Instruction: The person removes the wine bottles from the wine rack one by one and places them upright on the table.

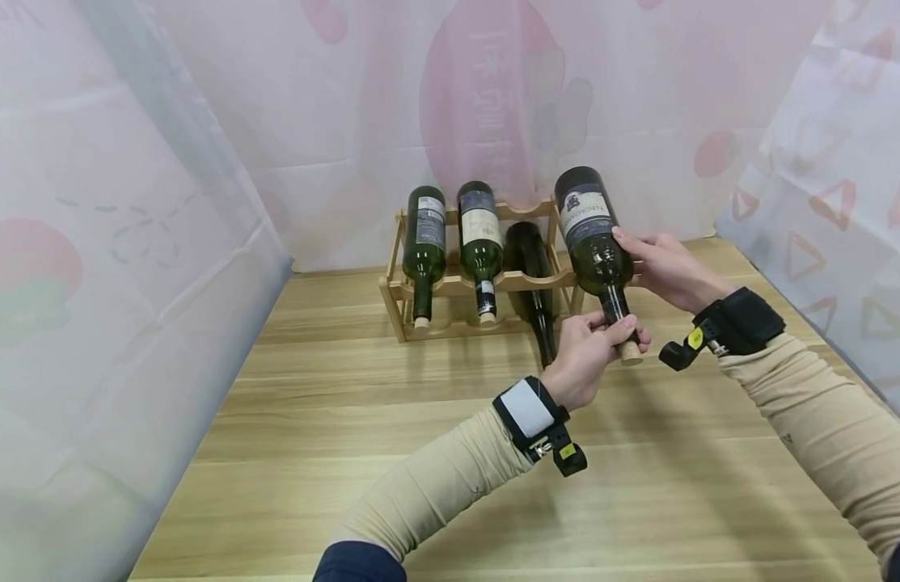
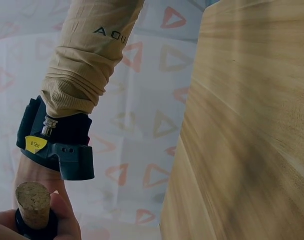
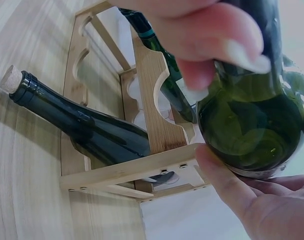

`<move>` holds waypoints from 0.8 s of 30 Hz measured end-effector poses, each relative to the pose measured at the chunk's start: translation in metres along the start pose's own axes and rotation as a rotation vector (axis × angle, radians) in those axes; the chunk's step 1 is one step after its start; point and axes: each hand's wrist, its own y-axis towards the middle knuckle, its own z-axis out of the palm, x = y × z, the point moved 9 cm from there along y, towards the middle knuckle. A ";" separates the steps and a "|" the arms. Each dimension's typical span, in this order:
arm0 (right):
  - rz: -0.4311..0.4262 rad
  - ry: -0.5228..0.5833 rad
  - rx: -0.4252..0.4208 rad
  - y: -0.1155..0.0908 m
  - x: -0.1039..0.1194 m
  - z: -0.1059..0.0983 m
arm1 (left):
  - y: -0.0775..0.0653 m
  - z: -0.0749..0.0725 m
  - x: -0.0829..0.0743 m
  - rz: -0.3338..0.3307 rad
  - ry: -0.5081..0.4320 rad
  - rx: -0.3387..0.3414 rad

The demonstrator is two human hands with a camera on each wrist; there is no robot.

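A dark green wine bottle (image 1: 589, 226) with a pale label and a cork (image 1: 630, 353) is held in the air, neck toward me and tilted down. My left hand (image 1: 588, 356) grips its neck just behind the cork. Around its body, on the right side, my right hand (image 1: 671, 267) holds on with thumb and fingers; in the right wrist view that hand (image 3: 262, 205) is against the green glass (image 3: 247, 125). Just left of the bottle stands a wooden wine rack (image 1: 518, 281). Two corked bottles lie on its upper tier, one left (image 1: 424, 234) and one middle (image 1: 481, 230).
A darker bottle (image 1: 540, 303) lies in the rack's lower tier on the right, its corked neck (image 3: 36, 92) sticking out over the wooden table (image 1: 333, 485). Printed white curtains (image 1: 333, 178) hang behind and along both sides.
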 end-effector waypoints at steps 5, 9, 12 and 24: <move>0.001 0.007 0.008 -0.001 0.000 -0.001 | 0.000 0.001 0.000 -0.002 0.007 0.006; 0.004 0.017 0.019 -0.003 0.001 -0.001 | 0.000 0.003 0.000 -0.001 0.001 0.011; 0.004 0.015 0.022 -0.005 0.001 -0.002 | 0.000 0.004 0.001 -0.004 -0.002 0.007; -0.001 0.013 0.020 -0.007 -0.001 -0.007 | 0.001 0.009 0.006 -0.004 -0.009 0.006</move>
